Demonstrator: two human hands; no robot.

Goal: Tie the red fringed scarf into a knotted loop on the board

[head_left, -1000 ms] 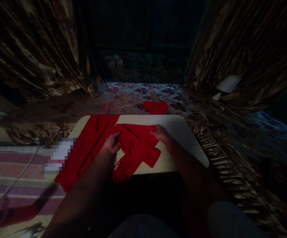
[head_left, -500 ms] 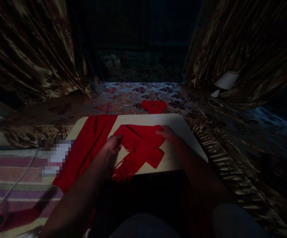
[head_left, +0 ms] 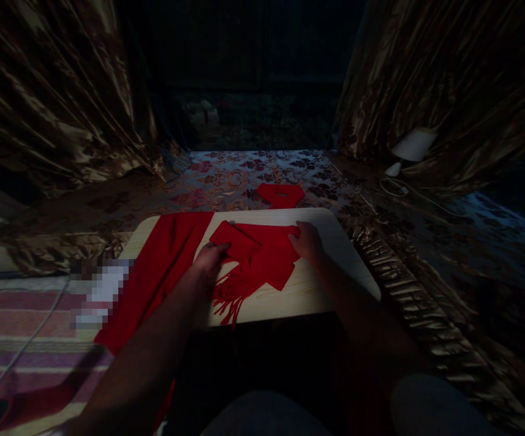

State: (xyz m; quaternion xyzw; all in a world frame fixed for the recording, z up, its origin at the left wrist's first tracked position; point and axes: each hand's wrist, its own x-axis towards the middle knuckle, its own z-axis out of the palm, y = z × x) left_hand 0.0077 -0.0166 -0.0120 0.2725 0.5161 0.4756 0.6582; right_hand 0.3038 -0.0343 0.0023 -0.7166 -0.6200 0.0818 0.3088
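Note:
A red scarf with a fringed end lies crossed and folded over itself on a small light-wood table. My left hand is closed on its left edge, thumb on top. At its upper right corner, my right hand pinches the cloth, fingers partly hidden behind it. The fringe hangs loose toward the table's near edge. To the left, a long red cloth drapes across the table and over its side, partly behind my left forearm.
Another red cloth piece, looped, lies beyond the table on the patterned cover. A white lamp with a cord stands at the right by the curtains. A red hair dryer-like object rests on the striped cloth at lower left.
Both hands have moved slightly away from me with the scarf. Its fringe and lower flap have been drawn up the table, and the right hand now covers more of the corner.

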